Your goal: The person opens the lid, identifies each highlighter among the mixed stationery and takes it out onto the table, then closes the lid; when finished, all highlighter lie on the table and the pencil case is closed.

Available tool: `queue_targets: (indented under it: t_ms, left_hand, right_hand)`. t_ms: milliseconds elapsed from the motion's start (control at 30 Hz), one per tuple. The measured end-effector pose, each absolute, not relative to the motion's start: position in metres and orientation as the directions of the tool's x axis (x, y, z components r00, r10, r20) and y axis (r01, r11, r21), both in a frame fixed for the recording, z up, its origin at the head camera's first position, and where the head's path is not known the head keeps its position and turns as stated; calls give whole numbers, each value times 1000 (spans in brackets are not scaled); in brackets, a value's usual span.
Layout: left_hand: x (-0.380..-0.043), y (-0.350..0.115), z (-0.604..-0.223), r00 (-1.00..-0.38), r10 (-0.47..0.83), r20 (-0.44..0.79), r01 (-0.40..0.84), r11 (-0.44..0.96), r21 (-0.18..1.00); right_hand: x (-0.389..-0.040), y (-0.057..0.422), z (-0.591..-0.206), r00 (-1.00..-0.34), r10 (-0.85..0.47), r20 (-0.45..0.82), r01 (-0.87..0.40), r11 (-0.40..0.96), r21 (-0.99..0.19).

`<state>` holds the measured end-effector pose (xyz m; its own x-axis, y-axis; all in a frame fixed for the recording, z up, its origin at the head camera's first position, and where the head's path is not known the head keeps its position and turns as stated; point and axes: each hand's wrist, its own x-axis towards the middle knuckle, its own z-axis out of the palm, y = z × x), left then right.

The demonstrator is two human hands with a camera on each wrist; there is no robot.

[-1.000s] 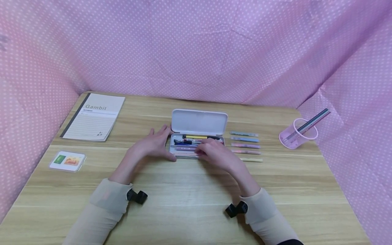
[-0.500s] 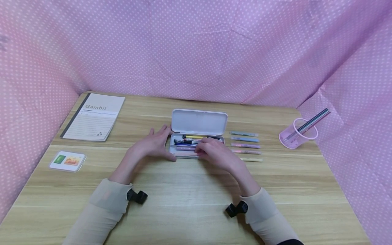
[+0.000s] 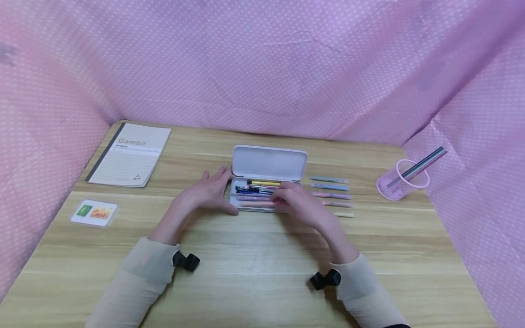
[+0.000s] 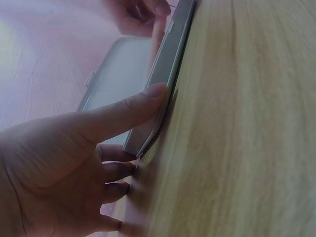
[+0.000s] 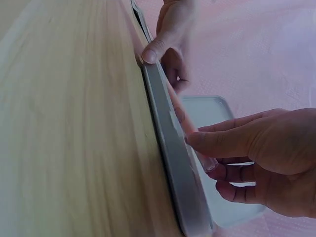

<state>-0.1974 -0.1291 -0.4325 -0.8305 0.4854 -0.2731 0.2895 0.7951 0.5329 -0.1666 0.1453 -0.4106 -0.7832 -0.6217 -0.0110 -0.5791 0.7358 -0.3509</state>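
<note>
An open white pencil case [image 3: 269, 163] lies mid-table with its lid tipped back. Inside are a yellow-and-black pen [image 3: 262, 183], several darker pens and a purple pen [image 3: 252, 198]. My left hand [image 3: 207, 193] holds the case's left end, thumb [image 4: 133, 111] against the front wall and the other fingers spread round the end. Over the case's right half, my right hand [image 3: 301, 205] pinches a pink pen [image 5: 190, 126] between thumb and fingers. The pen slants along the front wall, and its far end is hidden in the right wrist view.
Right of the case, several pastel pens [image 3: 330, 187] lie in a row, partly behind my right hand. A pink pen cup [image 3: 387, 184] holding pencils stands far right. At left are a notebook [image 3: 127, 157] and a small clear-cased card [image 3: 95, 212]. Pink dotted cloth [image 3: 262, 82] surrounds the table.
My right hand has shifted slightly right, still gripping the pink pen. My left hand keeps its place on the case. The head view has turned a little.
</note>
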Motion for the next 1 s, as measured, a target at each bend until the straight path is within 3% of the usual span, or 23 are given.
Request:
queue_targets:
  t_ms: [200,467,667,1000]
  left_hand:
    - [-198,-127,-433,-831,483,-275,288,797,531]
    - [-198,-128,-434,-828,490,-274,296,795,529]
    - [-199,-128,-434,-827,490,-276,297,798,525]
    - [-198,-129,-434,-828,493,-267,301,793,530]
  right_hand:
    - [-166,180,-407,-779,-622,77,-605,713,-354]
    - [-159,241,-416,-778,-605,169,-607,657,-448]
    - [-152,279,-417,-805,-577,138,-574,697,-429]
    - [-147,313,-415,-794,-607,44,-559,700,-445]
